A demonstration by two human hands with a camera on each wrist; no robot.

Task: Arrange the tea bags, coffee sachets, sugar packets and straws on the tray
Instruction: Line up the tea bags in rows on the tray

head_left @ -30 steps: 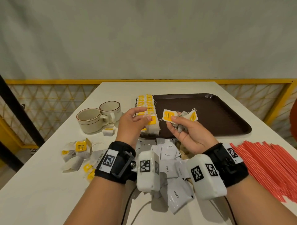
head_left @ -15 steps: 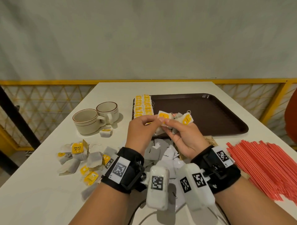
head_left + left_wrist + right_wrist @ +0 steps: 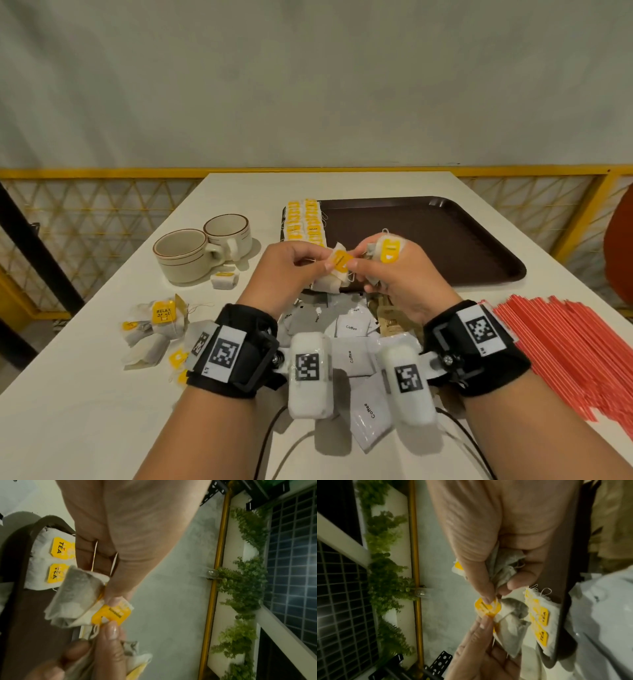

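pale tea bag (image 3: 334, 274), yellow tag, pinched between fingers (image 3: 327, 263)

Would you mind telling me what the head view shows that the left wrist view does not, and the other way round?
Only the head view shows the two cups, the straws, the coffee sachets and the loose tea bags on the table. Only the left wrist view shows the hanging plants and the TEA print. Both show the left hand and right hand pinching one yellow tag over the tray.
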